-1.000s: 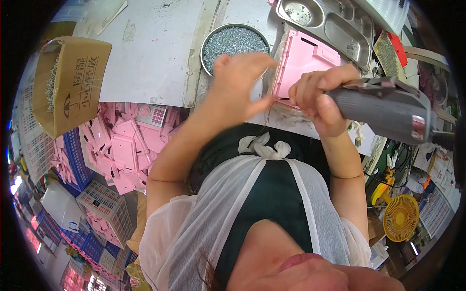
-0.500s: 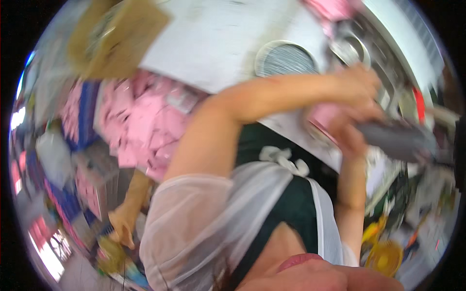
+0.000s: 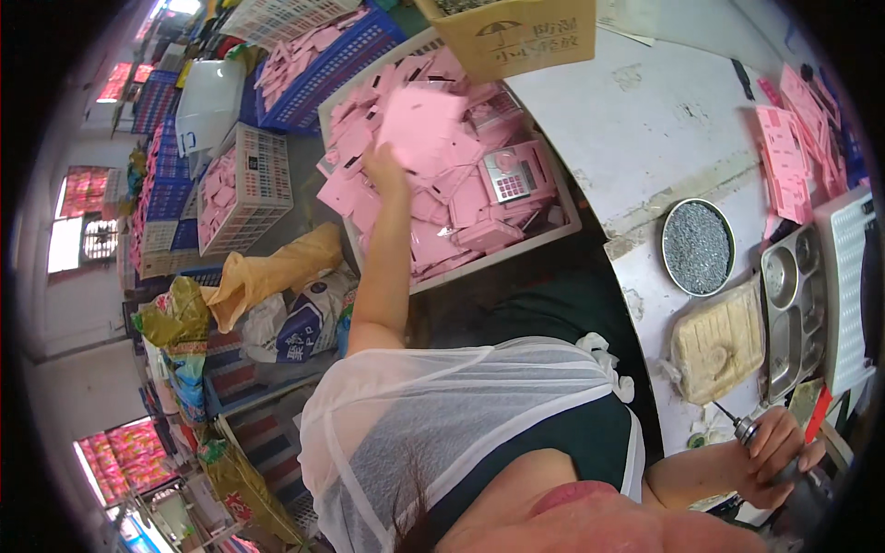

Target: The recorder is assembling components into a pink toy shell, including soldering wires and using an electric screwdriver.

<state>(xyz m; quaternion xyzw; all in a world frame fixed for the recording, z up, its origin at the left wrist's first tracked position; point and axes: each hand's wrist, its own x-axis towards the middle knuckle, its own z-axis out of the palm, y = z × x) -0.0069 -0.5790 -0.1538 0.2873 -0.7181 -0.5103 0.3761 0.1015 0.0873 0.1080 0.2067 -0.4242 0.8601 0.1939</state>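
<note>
My left hand reaches over a pale bin heaped with pink plastic casings. Its fingers are closed at the lower edge of a blurred pink casing on top of the heap. Among the casings one keypad panel with pink buttons faces up. Off to the right, my right hand is wrapped round a dark power screwdriver. Its thin bit points up and left toward a yellowish worn block on the white table, apart from it.
On the table stand a round tin of small screws and a steel compartment tray. A cardboard box overhangs the bin's far edge. More pink parts lie at far right. Crates and sacks stand at left.
My left hand has gone from the table at right to the bin at left, and my right hand has drawn apart with the screwdriver. The view has swung left.
</note>
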